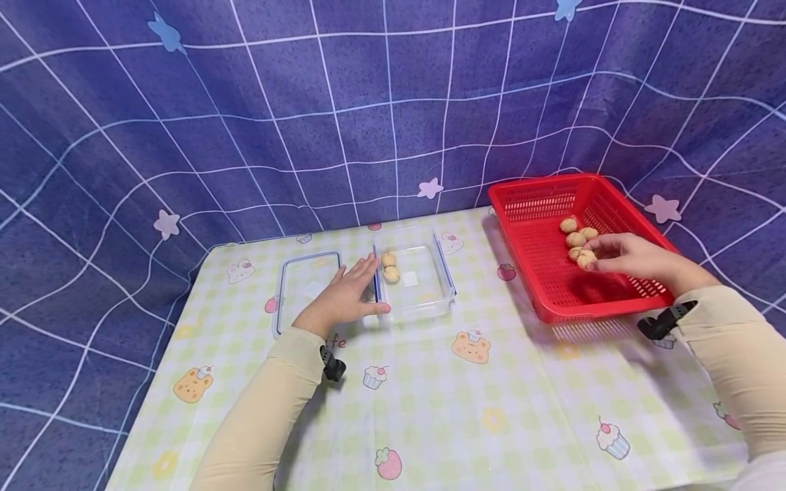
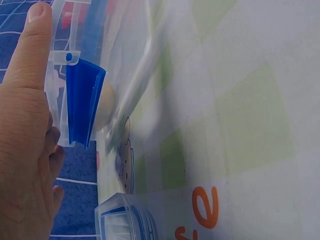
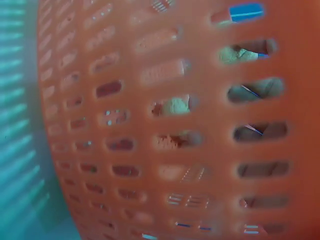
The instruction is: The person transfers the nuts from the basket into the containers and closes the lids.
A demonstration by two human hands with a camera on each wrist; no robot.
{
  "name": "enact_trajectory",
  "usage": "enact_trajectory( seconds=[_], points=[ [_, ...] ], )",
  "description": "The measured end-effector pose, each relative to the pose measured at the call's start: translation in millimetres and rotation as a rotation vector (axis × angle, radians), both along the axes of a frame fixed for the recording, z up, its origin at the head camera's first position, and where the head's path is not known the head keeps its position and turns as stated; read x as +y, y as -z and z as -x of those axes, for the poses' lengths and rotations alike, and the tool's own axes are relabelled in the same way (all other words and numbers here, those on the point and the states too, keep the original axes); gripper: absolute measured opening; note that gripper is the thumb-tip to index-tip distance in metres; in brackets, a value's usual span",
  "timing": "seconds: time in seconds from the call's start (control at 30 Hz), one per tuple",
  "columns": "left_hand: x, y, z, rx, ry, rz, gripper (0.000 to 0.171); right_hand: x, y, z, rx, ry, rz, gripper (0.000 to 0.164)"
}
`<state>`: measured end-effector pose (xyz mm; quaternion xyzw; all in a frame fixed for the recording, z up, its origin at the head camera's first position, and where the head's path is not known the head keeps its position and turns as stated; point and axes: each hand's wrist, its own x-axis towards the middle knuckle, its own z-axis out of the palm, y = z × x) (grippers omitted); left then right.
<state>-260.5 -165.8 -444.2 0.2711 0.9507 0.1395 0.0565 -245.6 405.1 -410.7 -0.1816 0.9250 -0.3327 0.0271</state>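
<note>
In the red basket [image 1: 534, 273], my right hand [image 1: 638, 259] pinches a walnut [image 1: 586, 259] between thumb and fingers. Several more tan walnuts [image 1: 575, 239] lie on the basket floor just beyond it. My left hand [image 1: 346, 296] rests with spread fingers at the left rim of a clear plastic container [image 1: 424, 310]. Two walnuts [image 1: 391, 274] sit inside against the left wall. The left wrist view shows the thumb [image 2: 32, 50] straight along the container's side, next to a blue latch flap [image 2: 84, 102]. In the right wrist view the slotted basket wall [image 3: 205, 125] hides most of the hand.
Left of the container, partly behind my left hand, lies a clear lid [image 1: 301, 279] with a blue seal. A checked tablecloth [image 1: 442, 423] with cartoon prints covers the table. A blue gridded curtain [image 1: 368, 123] hangs along the back.
</note>
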Motion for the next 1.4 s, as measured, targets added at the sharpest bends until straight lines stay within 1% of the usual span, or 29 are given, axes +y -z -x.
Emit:
enact_trajectory(
  seconds=[0.17, 0.3, 0.47, 0.57, 0.63, 0.7, 0.83, 0.97, 1.07, 1.17, 1.23, 1.4],
  points=[
    [0, -1.0, -0.4, 0.004, 0.003, 0.002, 0.106, -4, -2.8, 1.6, 0.020, 0.007, 0.008, 0.037],
    [-1, -0.7, -0.4, 0.009, 0.009, -0.003, 0.106, -8, -4.9, 3.7, 0.031, -0.006, 0.032, 0.035],
    [-2, 0.9, 0.2, 0.010, 0.014, 0.003, 0.108, -13, -8.6, 7.4, 0.033, -0.073, 0.112, 0.034],
    [-2, 2.2, 1.4, 0.009, 0.013, 0.011, 0.108, -16, -12.4, 8.8, 0.025, -0.100, 0.124, 0.034],
    [-2, 2.2, 1.5, 0.008, 0.010, 0.013, 0.107, -19, -15.4, 9.5, 0.016, -0.102, 0.115, 0.034],
    [-2, 2.3, 1.7, 0.007, 0.011, 0.007, 0.107, -22, -18.1, 10.3, 0.007, -0.087, 0.092, 0.035],
    [-2, 2.8, 1.7, 0.009, 0.011, 0.009, 0.108, -28, -22.2, 12.0, 0.003, -0.076, 0.082, 0.036],
    [-2, 2.1, 1.1, 0.008, 0.006, 0.018, 0.108, -33, -25.3, 13.2, -0.003, -0.091, 0.125, 0.037],
    [-2, 0.4, 0.2, 0.009, 0.004, 0.010, 0.108, -38, -27.9, 13.6, -0.026, -0.099, 0.168, 0.039],
    [-2, -0.6, -0.1, 0.002, 0.001, 0.007, 0.108, -41, -30.1, 13.4, -0.046, -0.102, 0.187, 0.039],
    [-2, -0.3, 0.4, 0.002, 0.001, 0.012, 0.108, -42, -31.3, 13.4, -0.049, -0.117, 0.189, 0.037],
    [-3, 2.5, 2.4, 0.002, 0.005, 0.025, 0.109, -48, -36.3, 14.2, -0.106, -0.183, 0.245, 0.022]
  ],
)
